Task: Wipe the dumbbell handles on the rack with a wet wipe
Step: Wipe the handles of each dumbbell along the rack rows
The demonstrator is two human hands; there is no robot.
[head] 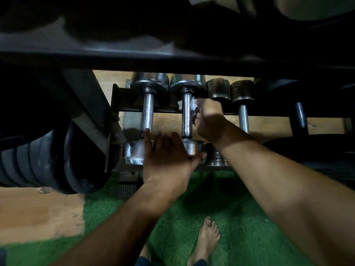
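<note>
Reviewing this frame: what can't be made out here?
- Head view: most of the wet wipe is hidden inside the right hand.
- The handle of the dark dumbbell is covered by that hand and forearm.
- The upper shelf is dark and blurred.
- The left hand hides the gap between the chrome near heads.

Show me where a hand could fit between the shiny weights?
Between the handles of the first chrome dumbbell and second chrome dumbbell there is an open gap. Right of the second handle it is crowded: the right hand holds the wet wipe there. The left hand covers the front heads.
</note>
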